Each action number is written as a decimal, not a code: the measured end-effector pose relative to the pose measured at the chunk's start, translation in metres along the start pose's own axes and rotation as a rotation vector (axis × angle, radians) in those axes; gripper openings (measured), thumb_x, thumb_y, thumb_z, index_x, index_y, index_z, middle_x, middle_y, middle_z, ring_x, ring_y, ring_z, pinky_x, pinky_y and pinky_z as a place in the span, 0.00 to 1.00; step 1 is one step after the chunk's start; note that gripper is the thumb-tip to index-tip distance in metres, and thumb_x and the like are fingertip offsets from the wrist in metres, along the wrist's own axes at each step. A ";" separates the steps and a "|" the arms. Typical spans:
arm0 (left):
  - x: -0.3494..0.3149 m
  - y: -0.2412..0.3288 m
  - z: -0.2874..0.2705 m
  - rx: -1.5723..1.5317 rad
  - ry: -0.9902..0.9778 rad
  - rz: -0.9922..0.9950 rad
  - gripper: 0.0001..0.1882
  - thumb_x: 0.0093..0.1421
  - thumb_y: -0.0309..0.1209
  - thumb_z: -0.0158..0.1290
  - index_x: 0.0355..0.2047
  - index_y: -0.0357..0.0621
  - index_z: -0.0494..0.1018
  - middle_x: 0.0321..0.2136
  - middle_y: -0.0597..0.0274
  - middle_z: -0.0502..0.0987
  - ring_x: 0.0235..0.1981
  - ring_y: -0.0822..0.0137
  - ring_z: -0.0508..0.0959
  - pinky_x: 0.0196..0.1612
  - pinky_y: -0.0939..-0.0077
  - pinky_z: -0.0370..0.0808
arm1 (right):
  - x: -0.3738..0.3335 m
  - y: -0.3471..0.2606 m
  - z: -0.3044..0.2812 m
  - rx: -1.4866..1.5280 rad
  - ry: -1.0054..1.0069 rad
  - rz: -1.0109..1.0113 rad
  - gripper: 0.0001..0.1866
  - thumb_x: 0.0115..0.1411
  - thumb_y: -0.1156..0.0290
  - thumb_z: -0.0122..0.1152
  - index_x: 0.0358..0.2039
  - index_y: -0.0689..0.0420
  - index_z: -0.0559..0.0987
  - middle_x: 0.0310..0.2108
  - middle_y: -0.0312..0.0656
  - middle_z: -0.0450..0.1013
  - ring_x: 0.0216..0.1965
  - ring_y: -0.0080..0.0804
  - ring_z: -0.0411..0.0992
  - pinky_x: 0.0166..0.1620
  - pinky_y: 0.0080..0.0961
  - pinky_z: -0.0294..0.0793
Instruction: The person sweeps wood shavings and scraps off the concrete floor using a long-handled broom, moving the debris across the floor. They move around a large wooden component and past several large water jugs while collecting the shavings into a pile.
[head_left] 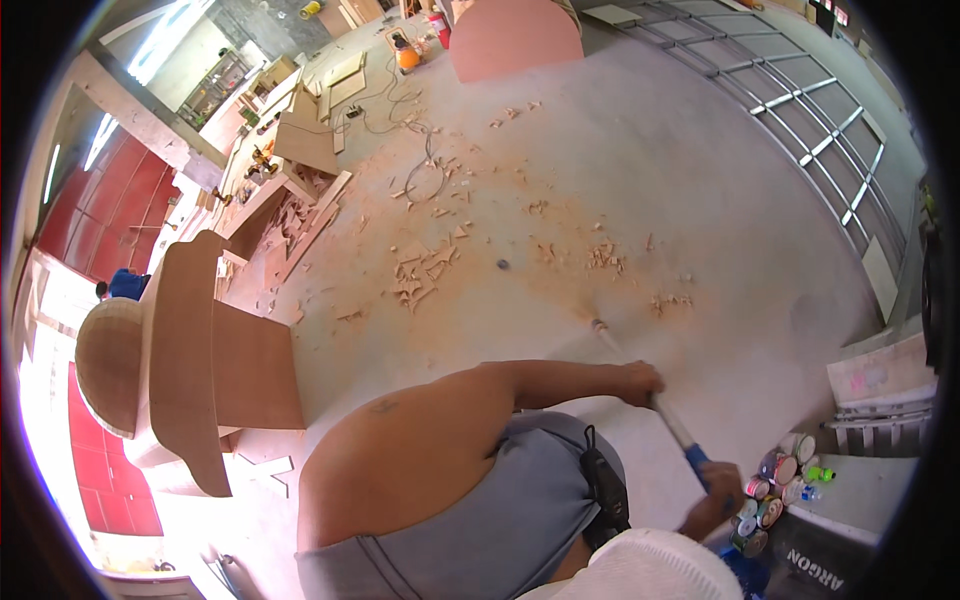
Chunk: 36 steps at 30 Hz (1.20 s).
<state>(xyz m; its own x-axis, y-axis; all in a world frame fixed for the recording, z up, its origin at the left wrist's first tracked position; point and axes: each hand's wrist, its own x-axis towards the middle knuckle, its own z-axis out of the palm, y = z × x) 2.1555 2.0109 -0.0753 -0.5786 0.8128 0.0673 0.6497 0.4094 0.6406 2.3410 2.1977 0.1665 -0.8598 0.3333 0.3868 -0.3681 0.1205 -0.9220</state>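
A long pale pole with a blue section slants across the lower right of the head view. My left hand is closed around its middle, the arm stretched across in front of me. Lower down, my right hand grips the pole beside the blue part. The pole's far end points toward the dusty floor; whether it carries a brush there I cannot tell. Beyond it lie wood scraps, and a larger heap of wood offcuts is farther left. A small dark round thing sits between them.
A large shaped wooden piece stands close on my left. Behind it are a workbench with tools and a person in blue. Cables trail across the floor. A metal frame lies right; several cans stand near my right hand.
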 end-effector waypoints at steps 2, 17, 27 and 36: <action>0.049 0.039 -0.004 -0.074 0.035 0.120 0.21 0.47 0.53 0.68 0.25 0.49 0.79 0.26 0.52 0.80 0.34 0.46 0.81 0.39 0.50 0.77 | 0.020 -0.028 -0.033 -0.204 0.065 -0.181 0.08 0.54 0.81 0.57 0.20 0.62 0.71 0.22 0.46 0.74 0.25 0.35 0.71 0.34 0.30 0.70; 0.060 -0.102 0.011 -0.209 -0.062 -0.124 0.17 0.49 0.47 0.68 0.30 0.49 0.82 0.35 0.51 0.82 0.43 0.46 0.81 0.47 0.52 0.78 | 0.099 0.013 0.112 -0.442 -0.144 0.202 0.08 0.58 0.78 0.55 0.27 0.70 0.79 0.31 0.53 0.79 0.35 0.41 0.77 0.45 0.35 0.75; -0.118 -0.268 -0.119 0.028 -0.020 -0.406 0.09 0.45 0.37 0.66 0.24 0.51 0.78 0.27 0.56 0.80 0.33 0.46 0.79 0.42 0.52 0.75 | 0.110 0.124 0.216 -0.129 -0.373 0.621 0.09 0.59 0.79 0.54 0.35 0.69 0.82 0.43 0.54 0.81 0.46 0.36 0.78 0.52 0.31 0.75; 0.047 -0.152 -0.162 -0.253 0.179 0.086 0.15 0.45 0.37 0.71 0.23 0.48 0.74 0.27 0.56 0.77 0.33 0.48 0.77 0.37 0.52 0.71 | 0.170 0.005 0.132 -0.402 -0.152 -0.040 0.10 0.61 0.73 0.54 0.30 0.68 0.78 0.33 0.58 0.79 0.37 0.48 0.78 0.43 0.40 0.77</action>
<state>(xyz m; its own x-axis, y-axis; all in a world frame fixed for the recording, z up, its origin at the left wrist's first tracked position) 1.9503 1.9197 -0.0458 -0.6190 0.7451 0.2481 0.5695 0.2083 0.7952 2.1463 2.1317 0.2297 -0.9008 0.1833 0.3936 -0.2611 0.4955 -0.8284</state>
